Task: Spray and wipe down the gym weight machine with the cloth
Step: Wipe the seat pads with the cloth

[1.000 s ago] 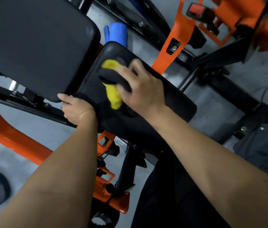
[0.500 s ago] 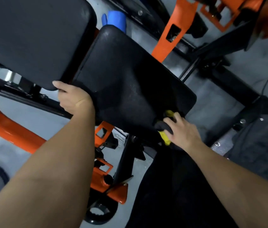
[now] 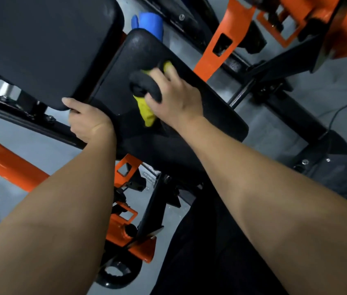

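Head view, looking down along both bare forearms at the weight machine [image 3: 291, 116].

- Right hand [image 3: 174, 96]: fingers curled over a bunched cloth [image 3: 146, 111], holding it down on the black seat pad [image 3: 221, 116]. The cloth is part yellow, part dark. A dark roll sticks out past the knuckles, a yellow tail hangs toward the wrist, and a yellow bit shows beyond the fingertips. It lies on the upper middle of the pad, nearer the far end.
- Left hand [image 3: 87, 122]: at the gap where the seat pad meets the large black back pad [image 3: 40, 45]. The thumb lies along the back pad's lower corner. The fingers go underneath and are hidden, so it looks like a grip on that corner, but how they close is not shown.
- Blue object [image 3: 149, 22]: rounded, just beyond the far end of the seat pad and partly hidden by it. Type not identifiable.
- Orange frame tube [image 3: 8, 162]: curves under the left forearm at lower left.
- Orange bracket [image 3: 125, 169]: square cut-out, below the seat pad between the forearms.
- Orange plate [image 3: 217, 50]: slanted, with a slot, just beyond the pad's right edge.
- Black ring [image 3: 117, 273]: on the grey floor [image 3: 274, 137], bottom centre.
- Thin cable [image 3: 338, 111]: trails over the floor at right.
- Dark clothing [image 3: 210, 252]: fills the space under the right forearm.
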The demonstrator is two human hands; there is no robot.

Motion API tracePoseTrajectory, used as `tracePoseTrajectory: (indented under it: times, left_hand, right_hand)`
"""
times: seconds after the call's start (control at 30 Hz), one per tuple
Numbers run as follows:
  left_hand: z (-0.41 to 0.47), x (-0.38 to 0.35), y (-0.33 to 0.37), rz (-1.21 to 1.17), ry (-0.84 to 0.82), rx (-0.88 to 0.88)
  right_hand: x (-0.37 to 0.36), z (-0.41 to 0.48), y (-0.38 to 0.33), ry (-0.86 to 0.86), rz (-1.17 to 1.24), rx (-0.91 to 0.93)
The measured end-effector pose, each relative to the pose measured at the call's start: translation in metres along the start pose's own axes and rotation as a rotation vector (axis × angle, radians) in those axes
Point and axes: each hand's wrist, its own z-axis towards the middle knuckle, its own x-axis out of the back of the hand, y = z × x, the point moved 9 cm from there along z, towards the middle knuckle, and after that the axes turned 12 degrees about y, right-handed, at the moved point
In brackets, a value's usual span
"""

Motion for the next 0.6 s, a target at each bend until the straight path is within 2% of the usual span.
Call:
tracePoseTrajectory:
  times: [0.1,0.23,0.33,0.4,0.53,0.6]
  left_hand:
    - [-0.001,0.000,0.000,-0.019,-0.005,0.009]
    - [0.005,-0.004,-0.002,-0.012,0.005,0.009]
    - [0.007,-0.006,-0.004,0.003,0.010,-0.002]
    - [0.009,-0.008,-0.006,0.002,0.002,0.010]
    - [0.012,-0.012,-0.008,-0.012,-0.028,0.026]
    - [0.014,-0.012,-0.007,-0.020,-0.035,0.014]
  right_hand:
    - [-0.008,-0.068,0.034,-0.033,-0.053,-0.025]
    - [-0.020,-0.178,0.089,-0.351,-0.154,-0.016]
    - [-0.009,-0.196,0.099,-0.391,-0.213,-0.006]
    - [-0.002,-0.166,0.075,-0.329,-0.187,0.019]
    - [0.021,-0.041,-0.019,0.034,0.026,0.071]
    - [0.016,0.021,-0.063,0.104,0.084,0.065]
